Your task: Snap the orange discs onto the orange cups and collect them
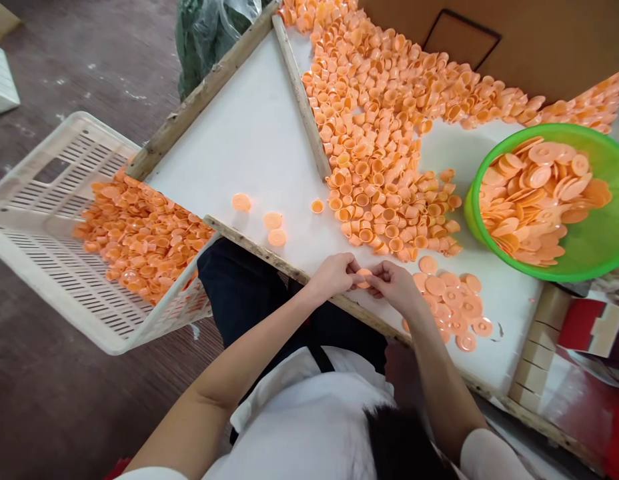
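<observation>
Above the table's front edge, my left hand (335,273) and my right hand (395,285) meet, both closed in a pinch on a small orange plastic disc (363,277). Fingertips cover its edges, so I cannot tell whether another part is joined to it. Right of my right hand lies a loose group of flat orange discs (452,300). Beyond my hands spreads a big pile of small orange plastic cups (374,147). A single cup (317,206) and a few orange pieces (273,220) lie on the white tabletop to the left.
A green bowl (494,243) of orange discs stands at the right. Lower left, a white slatted crate (54,267) holds many orange pieces. Wooden strips (302,97) edge and divide the white tabletop (224,127). A cardboard box (539,47) stands behind the pile.
</observation>
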`<state>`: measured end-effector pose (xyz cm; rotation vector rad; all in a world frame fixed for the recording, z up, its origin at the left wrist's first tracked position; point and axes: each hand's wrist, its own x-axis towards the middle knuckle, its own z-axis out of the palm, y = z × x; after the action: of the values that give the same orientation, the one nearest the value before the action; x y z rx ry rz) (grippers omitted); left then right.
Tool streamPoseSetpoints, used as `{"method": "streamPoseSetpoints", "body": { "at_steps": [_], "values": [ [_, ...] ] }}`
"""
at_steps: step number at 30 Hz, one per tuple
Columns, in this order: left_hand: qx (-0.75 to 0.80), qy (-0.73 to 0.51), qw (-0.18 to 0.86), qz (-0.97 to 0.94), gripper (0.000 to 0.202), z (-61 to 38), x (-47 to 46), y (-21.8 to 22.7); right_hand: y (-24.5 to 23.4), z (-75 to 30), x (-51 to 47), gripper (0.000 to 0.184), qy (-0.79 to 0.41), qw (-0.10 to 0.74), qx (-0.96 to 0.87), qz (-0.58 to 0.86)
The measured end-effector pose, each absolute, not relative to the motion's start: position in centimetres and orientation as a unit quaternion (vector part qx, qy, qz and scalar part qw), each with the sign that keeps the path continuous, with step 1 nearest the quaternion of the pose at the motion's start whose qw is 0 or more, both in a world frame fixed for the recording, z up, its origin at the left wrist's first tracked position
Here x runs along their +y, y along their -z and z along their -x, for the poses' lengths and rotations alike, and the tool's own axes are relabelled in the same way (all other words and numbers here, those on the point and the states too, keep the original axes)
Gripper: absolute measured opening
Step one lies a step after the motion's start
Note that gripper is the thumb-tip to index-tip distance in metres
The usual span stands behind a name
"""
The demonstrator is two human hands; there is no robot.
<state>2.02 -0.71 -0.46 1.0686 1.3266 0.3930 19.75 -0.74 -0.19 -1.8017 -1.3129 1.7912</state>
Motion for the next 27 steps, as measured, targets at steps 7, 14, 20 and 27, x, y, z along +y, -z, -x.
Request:
{"method": "streamPoseSetpoints", "body": {
  "at_steps": [7,14,20,27],
  "values": [
    [0.585,-0.158,0.645,-0.466,0.013,-2.1,-0.2,1.0,0.2,-19.4,-0.1,0.020,-0.615,0.133,-0.453,0.631],
    [0.604,-0.136,0.534,-0.576,0.008,-1.7,-0.6,0.0,-0.3,-19.4,-1.2,0.017,-0.546,0.163,-0.521,0.635],
    [0.720,-0.135,0.327,-0.597,0.022,4.9,-0.7,-2.8,-1.9,-25.1,-2.1,0.020,-0.339,0.189,-0.572,0.722],
    [0.697,-0.196,0.171,-0.668,0.018,3.7,-0.1,-3.2,-0.8,-29.6,-1.6,0.032,-0.147,0.035,-0.615,0.774]
  ]
}}
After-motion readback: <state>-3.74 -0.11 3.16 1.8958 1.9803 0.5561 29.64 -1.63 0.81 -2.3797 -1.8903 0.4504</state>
